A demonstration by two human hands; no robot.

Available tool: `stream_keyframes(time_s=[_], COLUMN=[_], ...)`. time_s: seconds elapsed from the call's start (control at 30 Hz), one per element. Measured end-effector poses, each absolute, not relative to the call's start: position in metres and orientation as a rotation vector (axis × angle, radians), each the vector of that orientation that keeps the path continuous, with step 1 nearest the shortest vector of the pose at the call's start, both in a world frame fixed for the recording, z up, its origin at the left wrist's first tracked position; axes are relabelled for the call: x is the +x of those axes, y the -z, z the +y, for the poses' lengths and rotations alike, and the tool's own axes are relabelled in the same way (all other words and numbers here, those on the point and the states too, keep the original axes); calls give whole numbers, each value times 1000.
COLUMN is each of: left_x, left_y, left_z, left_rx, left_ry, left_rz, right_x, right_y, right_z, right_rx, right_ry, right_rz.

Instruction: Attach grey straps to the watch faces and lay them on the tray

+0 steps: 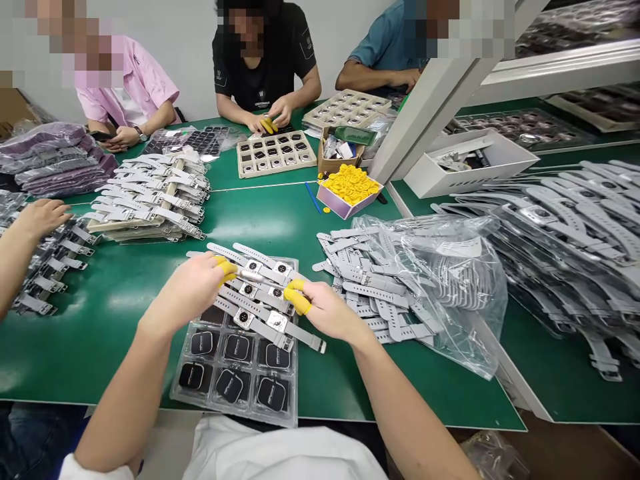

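Yellow finger covers are on the fingertips of both my hands. Fingers closed, my left hand point(193, 290) grips a smartwatch point(254, 275) seen nearly edge-on. My right hand point(327, 310) pinches the other end of this watch; its fingertips partly hide what they touch. Beneath them, several grey-strapped smartwatches point(245, 318) lie slantwise in rows on a clear plastic tray point(235, 401). One watch point(278, 321) shows its screen side up, while others show their round sensor backs. Black square pieces point(237, 348) with rounded outlines fill the tray's front compartments.
Loose grey straps point(375, 290) and a plastic bag point(465, 280) lie to the right. Stacked watch trays point(155, 193) stand at left. A box of yellow finger covers point(350, 190) sits ahead. A slanted white post point(425, 87) rises at right. Co-workers sit opposite; another person's hand point(43, 217) reaches in left.
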State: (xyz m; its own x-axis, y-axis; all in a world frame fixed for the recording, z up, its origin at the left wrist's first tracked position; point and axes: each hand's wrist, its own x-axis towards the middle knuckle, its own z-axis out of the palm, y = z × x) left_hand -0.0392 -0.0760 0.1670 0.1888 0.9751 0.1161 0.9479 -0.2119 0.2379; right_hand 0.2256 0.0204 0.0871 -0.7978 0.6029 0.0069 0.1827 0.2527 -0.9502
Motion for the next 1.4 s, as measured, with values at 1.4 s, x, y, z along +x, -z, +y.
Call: stream_keyframes(time_s=[1.4], left_x=[76], left_y=[-112], left_z=[-156], left_rx=[2503], left_ry=[296], left_rz=[1667], right_x=[258], right_y=[-99], right_z=[48], right_rx=[-646], right_ry=[-1752], right_rz=[-979])
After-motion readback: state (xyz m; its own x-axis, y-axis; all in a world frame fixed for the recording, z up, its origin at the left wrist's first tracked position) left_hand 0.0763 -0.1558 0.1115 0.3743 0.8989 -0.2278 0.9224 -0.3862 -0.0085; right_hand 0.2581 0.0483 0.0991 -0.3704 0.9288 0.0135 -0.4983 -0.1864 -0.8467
